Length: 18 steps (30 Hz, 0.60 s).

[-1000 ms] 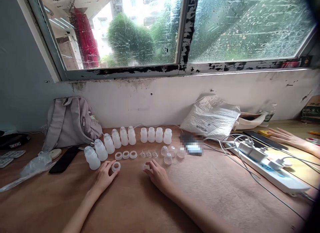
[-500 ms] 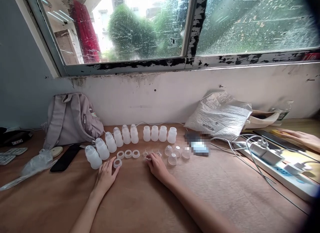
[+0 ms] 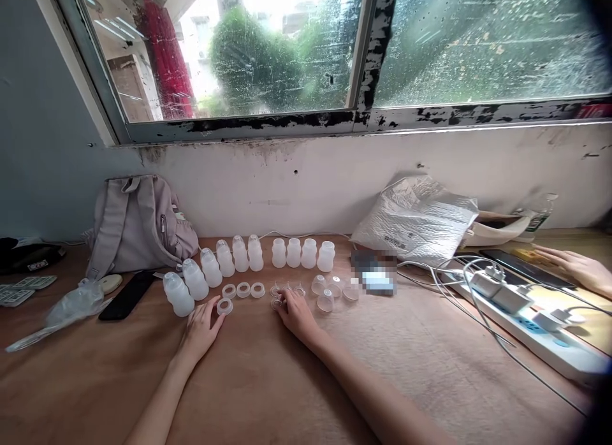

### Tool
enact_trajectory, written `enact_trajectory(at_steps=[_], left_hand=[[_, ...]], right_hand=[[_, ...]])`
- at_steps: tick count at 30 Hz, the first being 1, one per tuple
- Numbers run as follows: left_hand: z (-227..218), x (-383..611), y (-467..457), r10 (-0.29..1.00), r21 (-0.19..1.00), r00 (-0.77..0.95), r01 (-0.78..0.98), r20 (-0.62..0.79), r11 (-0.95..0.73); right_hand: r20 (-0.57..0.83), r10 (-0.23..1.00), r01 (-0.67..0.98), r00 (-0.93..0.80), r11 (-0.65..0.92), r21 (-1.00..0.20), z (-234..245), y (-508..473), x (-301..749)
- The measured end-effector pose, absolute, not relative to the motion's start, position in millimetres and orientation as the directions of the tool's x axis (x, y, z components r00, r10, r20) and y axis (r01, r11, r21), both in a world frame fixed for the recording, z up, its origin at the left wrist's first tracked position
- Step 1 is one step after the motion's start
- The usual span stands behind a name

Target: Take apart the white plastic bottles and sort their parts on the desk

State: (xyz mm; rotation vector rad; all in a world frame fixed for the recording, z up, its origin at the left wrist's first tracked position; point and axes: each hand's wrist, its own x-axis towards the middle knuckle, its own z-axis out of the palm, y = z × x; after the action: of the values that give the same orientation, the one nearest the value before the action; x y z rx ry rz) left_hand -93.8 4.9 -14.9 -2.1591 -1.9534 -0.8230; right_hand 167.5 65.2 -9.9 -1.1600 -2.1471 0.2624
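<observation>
My left hand [image 3: 199, 327] rests on the table with fingers and thumb apart, at the left edge of a white screw ring [image 3: 224, 306]. Behind that ring lie three more white rings [image 3: 243, 290] in a row. My right hand [image 3: 296, 314] reaches over a small group of clear bottle nipples [image 3: 287, 287], its fingers drawn together on the nearest one; the fingertips partly hide it. To its right sit several clear domed caps [image 3: 326, 300]. Frosted baby bottles with caps [image 3: 195, 279] curve along the left, and several uncapped frosted bottles [image 3: 294, 252] stand in a row behind.
A grey backpack [image 3: 138, 228], a black phone [image 3: 127, 296] and a plastic bag [image 3: 76, 308] lie on the left. At the right are a silver mailing bag [image 3: 415, 215], a power strip [image 3: 530, 330] with cables, and another person's hand [image 3: 581, 266]. A pixelated item [image 3: 375, 273] lies behind the caps.
The view has shifted slightly. My right hand's fingers have moved a little toward the near left nipple. My left hand stays by the ring.
</observation>
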Motion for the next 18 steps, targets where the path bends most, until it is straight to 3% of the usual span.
enact_trajectory(at_steps=[7, 13, 18], left_hand=[[-5, -82, -2, 0.859, 0.202, 0.085, 0.956, 0.505, -0.214], [19, -45, 16, 0.837, 0.199, 0.128, 0.942, 0.532, -0.271], [62, -13, 75, 0.881, 0.268, -0.023, 0.956, 0.473, -0.119]], right_hand=[[0.552, 0.758, 0.576, -0.347, 0.636, -0.512, -9, 56, 180], [0.562, 0.690, 0.593, -0.455, 0.706, -0.387, -11, 34, 238], [0.568, 0.759, 0.638, -0.318, 0.614, -0.464, -6, 30, 278]])
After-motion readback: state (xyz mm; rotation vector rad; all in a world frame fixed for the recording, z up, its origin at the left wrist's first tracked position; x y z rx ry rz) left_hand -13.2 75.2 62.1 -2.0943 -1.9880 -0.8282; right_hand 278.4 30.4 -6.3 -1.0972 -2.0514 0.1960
